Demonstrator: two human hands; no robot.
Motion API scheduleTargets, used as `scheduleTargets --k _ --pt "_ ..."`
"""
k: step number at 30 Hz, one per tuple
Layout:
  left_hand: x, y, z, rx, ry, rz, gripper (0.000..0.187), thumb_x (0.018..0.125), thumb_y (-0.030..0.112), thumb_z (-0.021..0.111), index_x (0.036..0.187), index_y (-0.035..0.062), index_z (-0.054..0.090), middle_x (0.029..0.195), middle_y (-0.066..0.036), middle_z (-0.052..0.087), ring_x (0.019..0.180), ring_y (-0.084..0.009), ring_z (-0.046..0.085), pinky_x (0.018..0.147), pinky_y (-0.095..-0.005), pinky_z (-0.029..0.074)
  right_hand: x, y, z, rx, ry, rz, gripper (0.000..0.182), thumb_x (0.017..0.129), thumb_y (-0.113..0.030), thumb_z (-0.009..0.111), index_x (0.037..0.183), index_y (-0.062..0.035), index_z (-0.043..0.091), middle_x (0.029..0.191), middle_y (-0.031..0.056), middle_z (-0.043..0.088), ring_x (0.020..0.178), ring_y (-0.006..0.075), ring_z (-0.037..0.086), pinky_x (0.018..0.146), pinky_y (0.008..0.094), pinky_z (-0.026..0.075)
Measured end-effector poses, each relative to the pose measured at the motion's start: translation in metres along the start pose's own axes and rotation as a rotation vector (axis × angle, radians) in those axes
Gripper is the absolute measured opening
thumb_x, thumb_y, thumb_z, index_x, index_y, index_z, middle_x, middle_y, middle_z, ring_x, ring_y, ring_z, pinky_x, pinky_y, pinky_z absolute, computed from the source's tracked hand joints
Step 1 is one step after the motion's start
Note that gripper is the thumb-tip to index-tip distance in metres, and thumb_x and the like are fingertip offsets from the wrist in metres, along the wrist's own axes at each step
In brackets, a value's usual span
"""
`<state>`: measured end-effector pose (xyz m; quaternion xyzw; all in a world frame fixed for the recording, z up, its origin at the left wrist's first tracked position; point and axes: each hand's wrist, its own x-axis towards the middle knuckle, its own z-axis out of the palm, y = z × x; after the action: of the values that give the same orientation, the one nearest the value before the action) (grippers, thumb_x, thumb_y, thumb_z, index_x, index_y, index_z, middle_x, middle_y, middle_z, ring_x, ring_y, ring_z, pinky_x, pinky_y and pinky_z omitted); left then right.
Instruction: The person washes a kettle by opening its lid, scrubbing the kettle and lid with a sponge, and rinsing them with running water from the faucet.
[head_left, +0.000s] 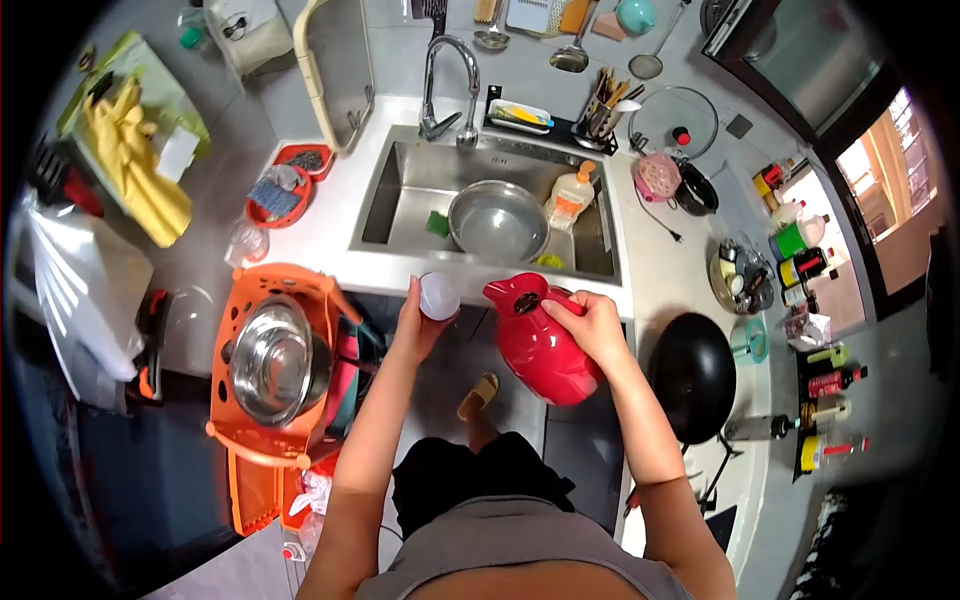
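Note:
My right hand [592, 325] is closed around the handle of a glossy red thermos jug [540, 350], which tilts with its spout toward the upper left. The jug's top opening looks dark. In my left hand [415, 328] is a small translucent white cup [440, 296], a short gap to the left of the spout. Both are in front of the sink's near edge. A round metal basin [498, 225] sits inside the steel sink [400, 215], with a green sponge [437, 223] on its left and an orange-capped pump bottle [570, 196] on its right.
A chrome faucet [440, 90] arches over the sink. At left, an orange rack [225, 300] holds metal bowls [270, 360]. A black wok [692, 375] stands on the right counter, with several bottles [800, 240] beyond. Yellow gloves [140, 160] hang at upper left.

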<state>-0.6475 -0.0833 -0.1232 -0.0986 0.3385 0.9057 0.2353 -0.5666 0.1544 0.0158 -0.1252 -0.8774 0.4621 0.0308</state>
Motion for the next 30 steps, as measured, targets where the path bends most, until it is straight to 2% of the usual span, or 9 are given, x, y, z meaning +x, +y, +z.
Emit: scheduleTargets --k 2,3,7,12,13,16,20,25,30 --pt "0.047 0.004 0.009 -0.042 -0.004 -0.024 0.054 0.085 0.054 0.042 0.121 0.0129 0.041 0.117 -0.006 0.049 0.107 -0.0223 0.048 0.088 -0.043 0.042 0.045 -0.004 -0.011 -0.203 0.027 -0.143 0.035 0.073 -0.033 0.067 0.065 -0.0001 0.06 0.056 0.0168 0.056 0.051 0.0283 0.057 0.051 0.0338 0.044" --pt "0.065 0.003 0.015 -0.086 0.007 -0.05 0.054 0.085 0.054 0.043 0.121 0.0145 0.04 0.118 -0.005 0.048 0.109 -0.0224 0.047 0.089 -0.0436 0.041 0.064 -0.007 -0.015 -0.229 0.018 -0.138 0.038 0.073 -0.037 0.065 0.066 -0.0004 0.061 0.06 0.02 0.056 0.059 0.0356 0.056 0.055 0.0374 0.045" --pt "0.133 -0.008 0.031 -0.069 -0.041 -0.124 0.052 0.085 0.053 0.045 0.12 0.0139 0.043 0.119 -0.006 0.049 0.108 -0.0229 0.048 0.09 -0.0433 0.041 0.145 0.006 -0.023 -0.534 -0.07 -0.123 0.044 0.074 -0.044 0.06 0.069 -0.0006 0.064 0.064 0.022 0.057 0.065 0.0366 0.058 0.06 0.0418 0.046" --pt "0.207 -0.024 0.041 -0.109 -0.053 -0.24 0.046 0.086 0.051 0.042 0.116 0.0151 0.047 0.111 -0.006 0.056 0.102 -0.0219 0.052 0.082 -0.0374 0.045 0.221 0.016 -0.03 -0.682 -0.147 -0.081 0.042 0.074 -0.043 0.06 0.072 -0.0011 0.064 0.069 0.0214 0.06 0.07 0.0366 0.059 0.064 0.0422 0.047" --pt "0.217 -0.025 0.044 -0.073 -0.02 -0.246 0.048 0.084 0.054 0.044 0.113 0.0152 0.05 0.108 -0.005 0.057 0.097 -0.0197 0.054 0.075 -0.0349 0.046 0.234 0.019 -0.03 -0.707 -0.163 -0.062 0.041 0.074 -0.042 0.06 0.072 -0.0013 0.065 0.07 0.0213 0.06 0.071 0.0362 0.059 0.064 0.0421 0.047" --pt "0.264 -0.039 0.035 -0.028 0.096 -0.367 0.048 0.078 0.054 0.054 0.111 0.0181 0.051 0.104 -0.001 0.056 0.093 -0.0169 0.053 0.073 -0.0311 0.045 0.258 0.031 -0.029 -0.727 -0.178 0.012 0.04 0.074 -0.042 0.06 0.076 -0.0026 0.065 0.074 0.0204 0.061 0.074 0.0348 0.06 0.067 0.0416 0.048" --pt "0.303 -0.04 0.044 0.112 0.104 -0.393 0.045 0.078 0.053 0.055 0.107 0.0191 0.053 0.101 0.0 0.056 0.09 -0.0153 0.053 0.068 -0.0305 0.046 0.288 0.036 -0.021 -0.765 -0.2 0.121 0.037 0.074 -0.041 0.061 0.08 -0.005 0.066 0.077 0.0185 0.062 0.077 0.0336 0.06 0.068 0.0406 0.048" --pt "0.345 -0.038 0.038 0.182 0.109 -0.494 0.045 0.079 0.051 0.054 0.108 0.0163 0.053 0.101 -0.001 0.056 0.089 -0.0164 0.054 0.07 -0.0342 0.045 0.327 0.045 0.006 -0.896 -0.33 0.242 0.036 0.073 -0.04 0.062 0.082 -0.0056 0.066 0.083 0.0149 0.064 0.081 0.0293 0.062 0.07 0.0371 0.05" --pt "0.364 -0.027 0.033 0.171 0.105 -0.565 0.046 0.08 0.051 0.053 0.11 0.0164 0.051 0.104 -0.002 0.055 0.094 -0.0177 0.053 0.074 -0.0358 0.044 0.351 0.055 0.031 -0.929 -0.393 0.319 0.037 0.072 -0.041 0.061 0.083 -0.0064 0.067 0.083 0.014 0.064 0.081 0.029 0.062 0.072 0.0375 0.049"
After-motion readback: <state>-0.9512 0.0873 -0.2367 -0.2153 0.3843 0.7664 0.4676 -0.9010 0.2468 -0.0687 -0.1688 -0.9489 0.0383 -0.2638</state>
